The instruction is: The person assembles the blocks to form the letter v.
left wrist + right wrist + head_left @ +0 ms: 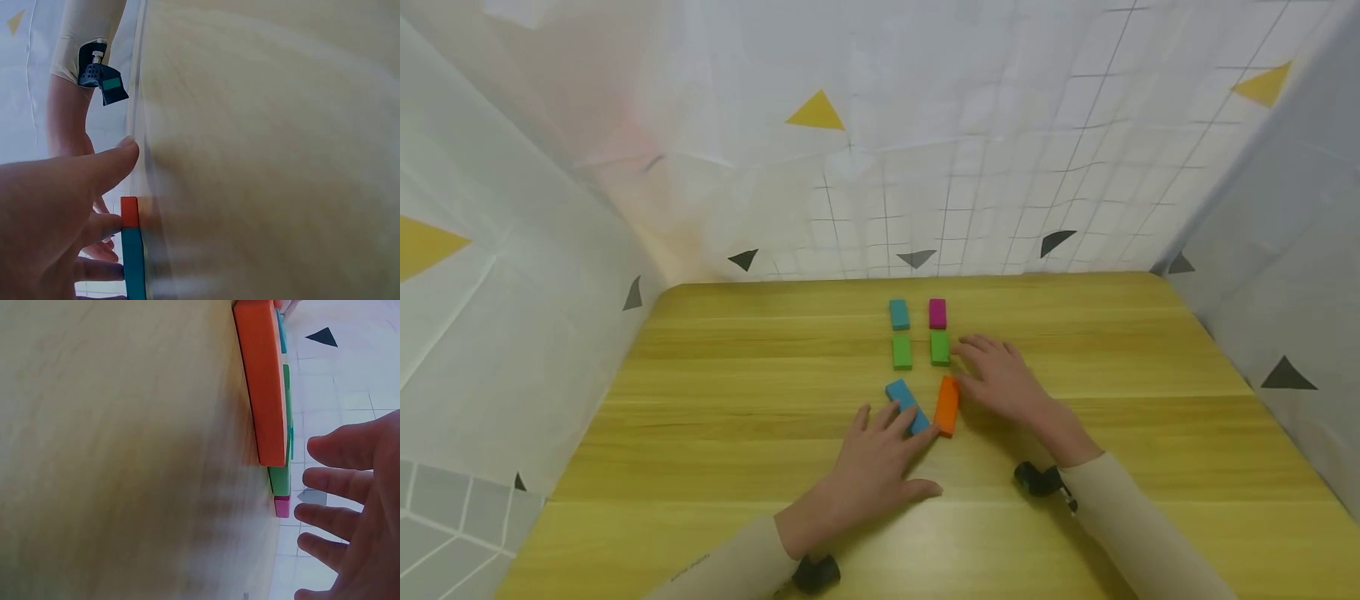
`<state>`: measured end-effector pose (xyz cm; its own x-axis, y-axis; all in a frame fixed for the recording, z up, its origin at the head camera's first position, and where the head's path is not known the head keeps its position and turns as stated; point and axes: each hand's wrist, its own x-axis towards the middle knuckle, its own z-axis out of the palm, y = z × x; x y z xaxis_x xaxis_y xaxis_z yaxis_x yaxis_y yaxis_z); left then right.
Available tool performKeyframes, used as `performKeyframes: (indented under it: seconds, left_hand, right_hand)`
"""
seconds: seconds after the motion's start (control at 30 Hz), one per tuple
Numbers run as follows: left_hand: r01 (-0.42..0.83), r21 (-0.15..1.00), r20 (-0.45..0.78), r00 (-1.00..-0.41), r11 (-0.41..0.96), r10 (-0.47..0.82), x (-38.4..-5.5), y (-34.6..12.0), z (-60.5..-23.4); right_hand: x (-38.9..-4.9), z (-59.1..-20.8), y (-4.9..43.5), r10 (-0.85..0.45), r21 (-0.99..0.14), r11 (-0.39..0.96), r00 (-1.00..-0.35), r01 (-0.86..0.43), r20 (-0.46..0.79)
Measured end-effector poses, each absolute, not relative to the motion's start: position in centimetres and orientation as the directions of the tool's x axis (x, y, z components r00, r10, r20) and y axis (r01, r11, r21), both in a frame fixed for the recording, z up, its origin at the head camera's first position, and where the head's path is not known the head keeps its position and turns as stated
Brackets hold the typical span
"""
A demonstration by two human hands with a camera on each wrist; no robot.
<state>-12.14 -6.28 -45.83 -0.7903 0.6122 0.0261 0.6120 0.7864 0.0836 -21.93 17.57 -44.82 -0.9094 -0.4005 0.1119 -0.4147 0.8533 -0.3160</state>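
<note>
My left hand [877, 458] is spread over the lower end of a blue block [901, 393], with fingertips on its top. The little block lies tilted on the table. Just right of it is an orange block [947, 408], slightly slanted, with my left index fingertip right at its lower left edge. My right hand [1000, 379] hovers right of the orange block and a green block [940, 348], its fingers loosely extended and holding nothing. In the right wrist view, a gap separates the right fingers from the orange block [261, 387].
Beyond the hands lie another green block [902, 352], a teal block [899, 314] and a magenta block [937, 313], in two short columns. The wooden table [737, 367] is bounded by white patterned sheets [925, 150] at back and sides. Each wrist bears a small black camera [1037, 479].
</note>
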Motion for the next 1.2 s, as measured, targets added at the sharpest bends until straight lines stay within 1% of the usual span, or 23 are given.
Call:
performKeyframes:
  seconds: [0.63,0.97,1.2]
  left_hand:
    - [0.614,0.099,0.018,-0.788,0.783,0.616,-12.3,-6.4,-45.8]
    - [0.631,0.097,0.044,-0.775,0.770,0.630,-12.5,-6.6,-46.0]
    - [0.643,0.110,0.052,-0.765,0.758,0.641,-12.6,-6.7,-46.0]
  right_hand:
    - [-23.4,-44.7,17.4,-0.422,-0.304,0.848,-0.900,-0.434,0.107]
    - [-24.6,-45.0,17.1,-0.449,-0.299,0.839,-0.889,-0.455,0.094]
    - [-25.1,-45.0,17.0,-0.459,-0.319,0.827,-0.883,-0.464,0.094]
